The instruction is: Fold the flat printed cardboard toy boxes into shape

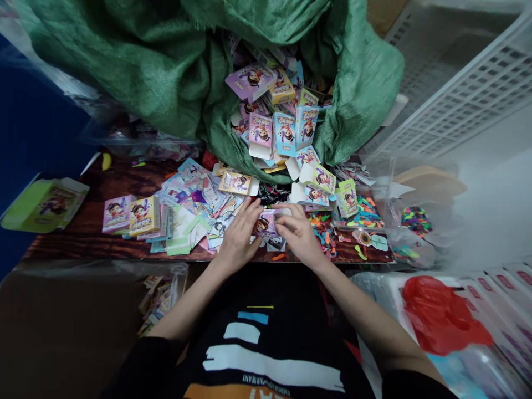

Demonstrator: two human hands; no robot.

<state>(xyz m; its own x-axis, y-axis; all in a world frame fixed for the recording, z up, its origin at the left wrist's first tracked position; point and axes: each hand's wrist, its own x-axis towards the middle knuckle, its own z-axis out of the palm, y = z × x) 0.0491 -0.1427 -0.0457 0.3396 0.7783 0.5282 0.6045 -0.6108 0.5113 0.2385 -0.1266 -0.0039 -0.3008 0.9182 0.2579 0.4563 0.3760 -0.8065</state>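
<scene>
Between my two hands, near the table's front edge, is a small purple cardboard box [265, 224] printed with a cartoon girl. My left hand [241, 233] grips its left side, fingers on the far edge and thumb at the near one. On the box's right end, my right hand [298, 233] closes with thumb and fingers at a white flap. A yellow box [235, 182] with an open flap lies just beyond the left hand. Left of that hand spreads a heap of loose cards and stickers [195, 194]. Beyond the right hand lie blue and green boxes [322, 177].
A green woven sack [166, 83] spills many small boxes at the back. One pink and one yellow box [144, 216] stand at the left. Clear trays with colourful small pieces [366, 213] sit right. White plastic crates [457, 83] and a red bag [443, 316] flank the right side.
</scene>
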